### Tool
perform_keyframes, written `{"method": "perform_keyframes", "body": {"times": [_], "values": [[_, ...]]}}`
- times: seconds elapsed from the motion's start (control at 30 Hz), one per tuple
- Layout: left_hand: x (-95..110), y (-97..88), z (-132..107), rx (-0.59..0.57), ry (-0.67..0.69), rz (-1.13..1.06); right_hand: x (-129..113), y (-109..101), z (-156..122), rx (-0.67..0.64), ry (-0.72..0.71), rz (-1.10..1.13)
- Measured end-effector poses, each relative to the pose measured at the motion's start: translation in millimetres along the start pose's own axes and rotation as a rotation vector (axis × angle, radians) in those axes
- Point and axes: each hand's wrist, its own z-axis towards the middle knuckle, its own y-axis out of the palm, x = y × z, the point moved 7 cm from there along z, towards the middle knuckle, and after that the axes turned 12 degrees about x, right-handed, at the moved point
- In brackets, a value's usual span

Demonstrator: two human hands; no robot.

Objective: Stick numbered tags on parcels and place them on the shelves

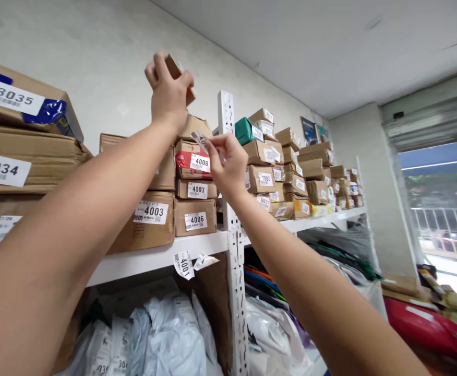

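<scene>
My left hand (168, 94) is raised above the shelf, its fingers wrapped round a small cardboard box (191, 97). Lower and to the right, my right hand (228, 162) pinches a white label (200, 138) whose print starts with "40"; the rest of it is hidden. That label is in front of a stack of boxes. In the stack, a box with red tape (184, 159) marked 4008 rests on a flat box marked 4007 (181, 189), with a box marked 4006 (208, 210) beneath. An unmarked-looking box top (195, 125) shows above them.
A white perforated post (234, 282) rises just right of the stack. Two labels, one reading 4001 (183, 265), hang from the shelf edge (134, 262). Larger boxes such as 3034 (33, 141) stand at left. Grey plastic parcels (173, 334) fill the lower shelf.
</scene>
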Motion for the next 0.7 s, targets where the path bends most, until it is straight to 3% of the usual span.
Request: {"method": "perform_keyframes", "body": {"times": [0.1, 0.2, 0.27, 0.37, 0.5, 0.57, 0.7], "values": [[21, -22.2, -6, -0.023, 0.33, 0.167, 11, -32, -9, 0.065, 0.198, 0.116], [50, -48.5, -19, -0.094, 0.388, 0.184, 15, -66, -11, 0.08, 0.427, 0.267], [65, -66.9, -36, -0.214, 0.245, 0.13, 0, -89, -9, 0.081, 0.467, 0.354], [73, -101.8, -81, -0.347, -0.192, -0.088, -40, -115, -12, 0.026, 0.446, 0.47], [74, -139.5, -167, -0.467, -0.75, -0.497, -99, -120, -39, -0.259, 0.429, 0.653], [73, -152.6, -201, -0.463, -0.899, -0.614, -129, -114, -55, -0.426, 0.399, 0.722], [68, -167.8, -241, -0.354, -0.988, -0.735, -179, -102, -77, -0.66, 0.258, 0.641]]}}
